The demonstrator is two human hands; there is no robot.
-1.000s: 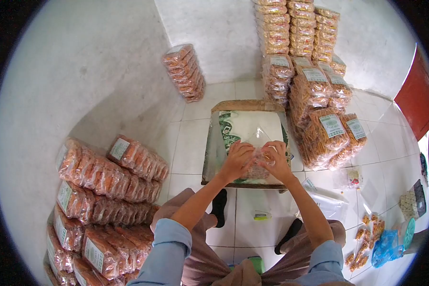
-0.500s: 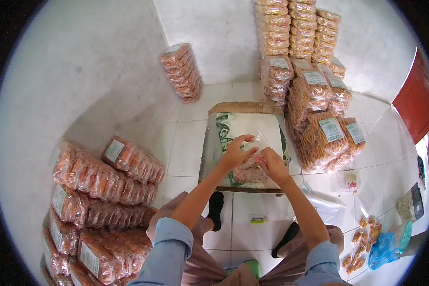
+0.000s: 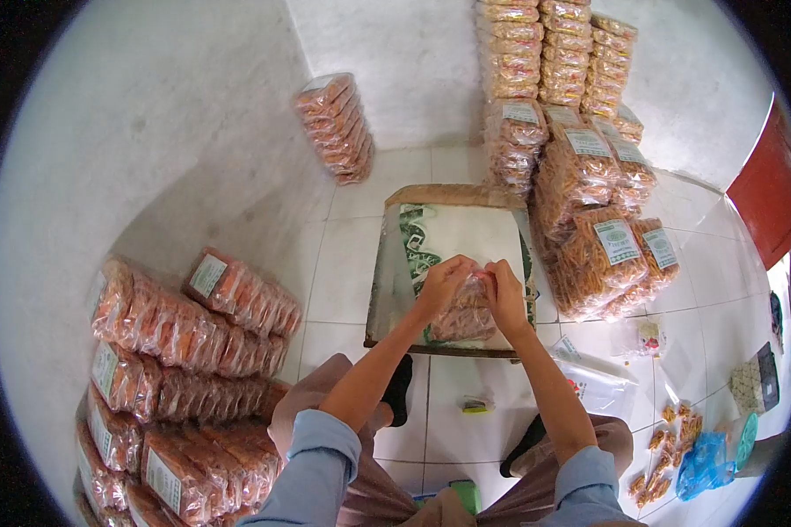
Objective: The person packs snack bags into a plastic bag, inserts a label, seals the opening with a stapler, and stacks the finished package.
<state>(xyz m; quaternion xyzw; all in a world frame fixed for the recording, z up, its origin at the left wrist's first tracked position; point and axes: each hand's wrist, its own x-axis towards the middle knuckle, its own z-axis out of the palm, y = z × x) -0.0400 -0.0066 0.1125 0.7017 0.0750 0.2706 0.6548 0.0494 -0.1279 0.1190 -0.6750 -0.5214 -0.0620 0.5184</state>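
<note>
A clear plastic bag with reddish-brown snacks inside [image 3: 462, 318] lies at the near part of a low table [image 3: 479, 230] with a pale top and a green-and-white printed border. My left hand [image 3: 444, 285] pinches the bag's upper end from the left. From the right, my right hand [image 3: 505, 297] grips the same end, its fingers close to those of my left. A bit of pink shows between the fingertips, too small to make out.
Stacked packs of reddish snacks [image 3: 176, 321] rise on the left, with another stack [image 3: 336, 127] by the wall. Bags of brown sticks [image 3: 593, 250] crowd the table's right side. A blue plastic bag [image 3: 707, 464] and a white plastic sheet [image 3: 602, 386] lie on the floor.
My left hand has closed from spread fingers onto the bag's top. My right hand has shifted slightly up, and the loose clear film that stood up is now gathered between both hands.
</note>
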